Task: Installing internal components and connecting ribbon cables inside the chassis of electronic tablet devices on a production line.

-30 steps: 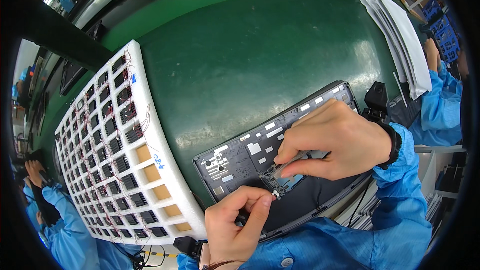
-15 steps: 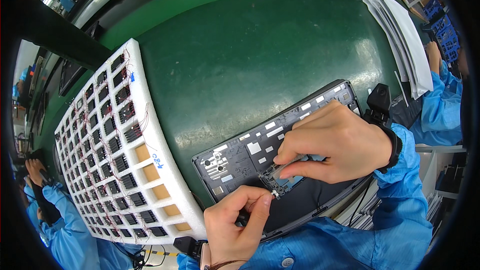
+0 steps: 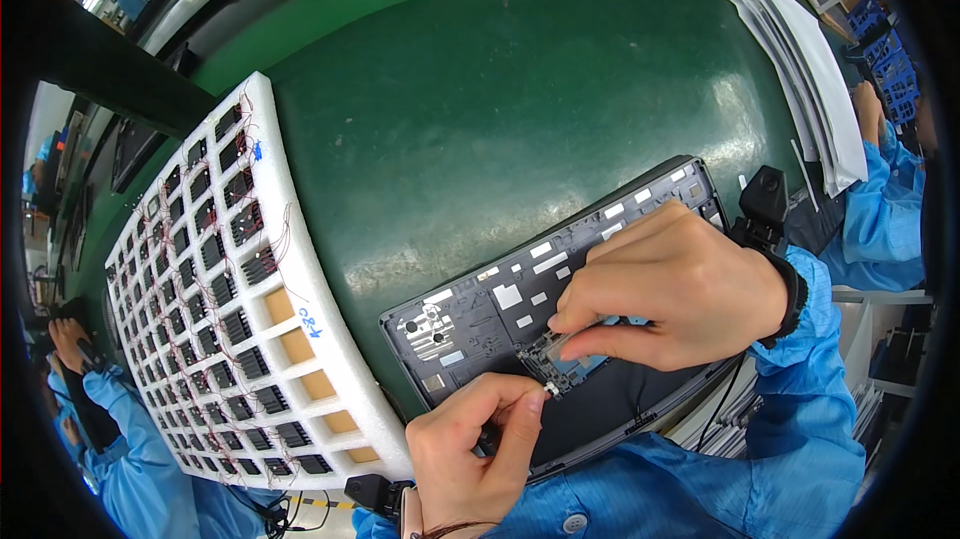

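Observation:
A dark grey laptop shell [image 3: 480, 304] lies open side up on the green mat, studded with small white and silver pads. My right hand [image 3: 672, 289] rests over its middle, with thumb and forefinger pinched on a small blue-and-silver part [image 3: 572, 357] set in the shell. My left hand [image 3: 478, 449] comes up from the near edge, its forefinger and thumb pinched on a tiny white connector [image 3: 549, 390] at that part's corner. Both sleeves are blue, and a black band circles my right wrist.
A white foam grid tray [image 3: 215, 309] with several small black wired parts stands at the left, some near cells showing bare. A stack of white sheets [image 3: 800, 79] lies at the far right. Other people in blue sleeves work at the right edge [image 3: 880, 189] and lower left [image 3: 120, 429].

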Available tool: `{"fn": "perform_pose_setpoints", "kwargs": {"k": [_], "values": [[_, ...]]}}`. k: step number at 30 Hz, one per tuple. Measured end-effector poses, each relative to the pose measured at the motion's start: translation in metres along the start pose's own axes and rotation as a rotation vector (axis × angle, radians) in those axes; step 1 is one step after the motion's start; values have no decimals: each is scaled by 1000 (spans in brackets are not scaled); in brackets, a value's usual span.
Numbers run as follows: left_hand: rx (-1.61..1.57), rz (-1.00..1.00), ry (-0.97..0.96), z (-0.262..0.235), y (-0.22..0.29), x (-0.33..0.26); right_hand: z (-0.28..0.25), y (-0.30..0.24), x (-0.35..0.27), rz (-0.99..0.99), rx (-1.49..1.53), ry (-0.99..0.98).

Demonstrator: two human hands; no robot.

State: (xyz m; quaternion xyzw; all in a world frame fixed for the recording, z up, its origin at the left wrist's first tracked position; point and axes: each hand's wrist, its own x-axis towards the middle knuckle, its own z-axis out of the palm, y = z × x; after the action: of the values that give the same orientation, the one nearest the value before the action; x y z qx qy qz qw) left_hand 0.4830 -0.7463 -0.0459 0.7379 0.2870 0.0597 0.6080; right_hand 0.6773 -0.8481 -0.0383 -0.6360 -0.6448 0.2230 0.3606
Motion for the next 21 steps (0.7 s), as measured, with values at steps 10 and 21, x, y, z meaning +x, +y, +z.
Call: {"fn": "perform_pose_setpoints", "kwargs": {"k": [10, 21], "values": [[11, -14, 22, 0, 0, -1, 5, 1, -1, -1, 13, 59], [-44, -82, 3, 2, -7, -1, 2, 3, 0, 3, -6, 53]]}}
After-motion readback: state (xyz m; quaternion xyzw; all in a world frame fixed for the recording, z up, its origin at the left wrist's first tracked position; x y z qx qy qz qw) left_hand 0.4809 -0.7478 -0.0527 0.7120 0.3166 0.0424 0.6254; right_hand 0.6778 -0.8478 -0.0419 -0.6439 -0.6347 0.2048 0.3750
